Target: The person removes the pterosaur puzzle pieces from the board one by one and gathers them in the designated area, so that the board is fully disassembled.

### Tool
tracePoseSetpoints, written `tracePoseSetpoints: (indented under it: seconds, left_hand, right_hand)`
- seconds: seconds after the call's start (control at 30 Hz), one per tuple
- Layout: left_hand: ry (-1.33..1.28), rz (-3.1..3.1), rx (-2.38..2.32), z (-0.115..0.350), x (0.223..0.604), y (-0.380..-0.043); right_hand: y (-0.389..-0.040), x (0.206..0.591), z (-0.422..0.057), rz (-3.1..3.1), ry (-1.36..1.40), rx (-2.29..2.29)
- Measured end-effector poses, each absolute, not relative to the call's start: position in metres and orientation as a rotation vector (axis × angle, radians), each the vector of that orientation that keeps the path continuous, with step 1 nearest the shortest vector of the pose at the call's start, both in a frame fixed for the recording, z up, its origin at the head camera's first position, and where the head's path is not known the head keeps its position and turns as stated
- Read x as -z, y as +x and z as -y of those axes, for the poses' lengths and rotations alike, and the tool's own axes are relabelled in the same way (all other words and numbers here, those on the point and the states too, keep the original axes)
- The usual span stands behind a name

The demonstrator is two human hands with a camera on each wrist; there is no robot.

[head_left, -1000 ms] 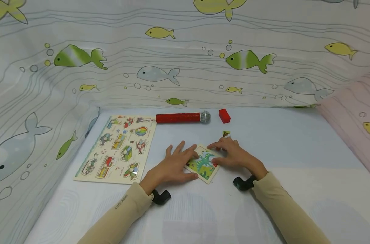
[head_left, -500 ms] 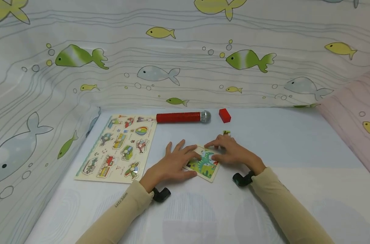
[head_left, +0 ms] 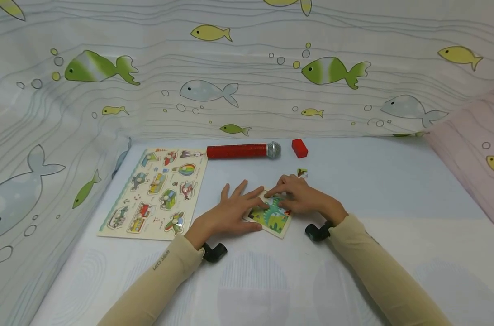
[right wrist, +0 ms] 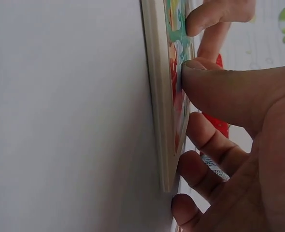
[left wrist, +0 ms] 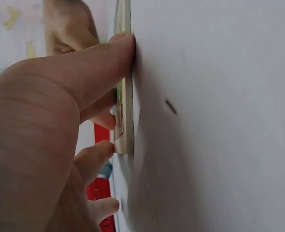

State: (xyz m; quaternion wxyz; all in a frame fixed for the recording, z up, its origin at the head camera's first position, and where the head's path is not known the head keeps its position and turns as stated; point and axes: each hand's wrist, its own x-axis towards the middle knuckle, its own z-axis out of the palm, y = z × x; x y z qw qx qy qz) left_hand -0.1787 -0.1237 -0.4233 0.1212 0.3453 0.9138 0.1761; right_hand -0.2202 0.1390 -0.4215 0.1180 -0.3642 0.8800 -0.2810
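A small square puzzle [head_left: 273, 219] with a teal dinosaur picture and a pale wooden frame lies flat on the table between both hands. My left hand [head_left: 226, 215] grips its left side, thumb along the near edge and forefinger over the picture; the ring and little fingers spread off the board. In the left wrist view the thumb [left wrist: 104, 65] presses the frame's edge. From the right, my right hand [head_left: 306, 197] holds the puzzle, forefinger near the far corner. The right wrist view shows that thumb [right wrist: 205, 87] on the picture and curled fingertips at the frame's edge.
A small square patterned piece [head_left: 302, 173] lies just beyond the right hand. Farther back are a red microphone [head_left: 239, 151] and a red block [head_left: 299, 148]. A large peg puzzle board [head_left: 155, 194] with vehicle pictures lies to the left. Fish-print cloth [head_left: 263, 59] rises behind.
My right forefinger and thumb have shifted left and inward over the puzzle, toward its far corner. The left hand keeps its hold. The view has tilted slightly downward.
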Motion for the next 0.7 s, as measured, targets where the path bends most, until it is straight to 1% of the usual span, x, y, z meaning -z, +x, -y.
tracePoseSetpoints:
  seconds: [0.7]
  left_hand:
    - [0.959,-2.650,-0.548,0.1212,0.4190,-0.1769]
  right_hand:
    - [-0.2226,0.4197,-0.1372,-2.506,-1.054,0.935]
